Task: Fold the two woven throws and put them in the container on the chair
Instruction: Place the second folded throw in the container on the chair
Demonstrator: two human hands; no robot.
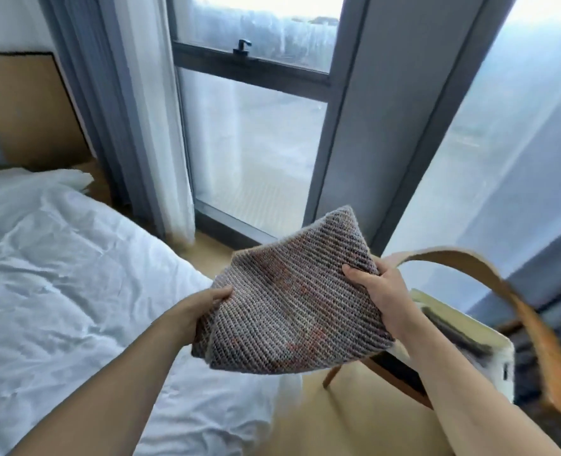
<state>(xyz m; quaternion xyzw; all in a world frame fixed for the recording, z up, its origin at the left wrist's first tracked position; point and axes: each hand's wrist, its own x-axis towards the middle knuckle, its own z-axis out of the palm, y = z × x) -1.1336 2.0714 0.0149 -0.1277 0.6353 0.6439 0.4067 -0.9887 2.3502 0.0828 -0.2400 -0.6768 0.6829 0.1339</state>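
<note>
Woven grey-brown throw (pixel 292 311), folded, held in the air between bed (pixel 58 274) and chair (pixel 519 291). Left hand (pixel 203 307) grips its left edge; right hand (pixel 377 287) grips its right. Cream container (pixel 499 353) on chair, just right of throw.

Bed (pixel 58 274) at left carries a rumpled white sheet (pixel 75 245); wooden chair (pixel 400 378) at right stands on the tan floor (pixel 354 419), with a cream container (pixel 489 337) on its seat.
</note>
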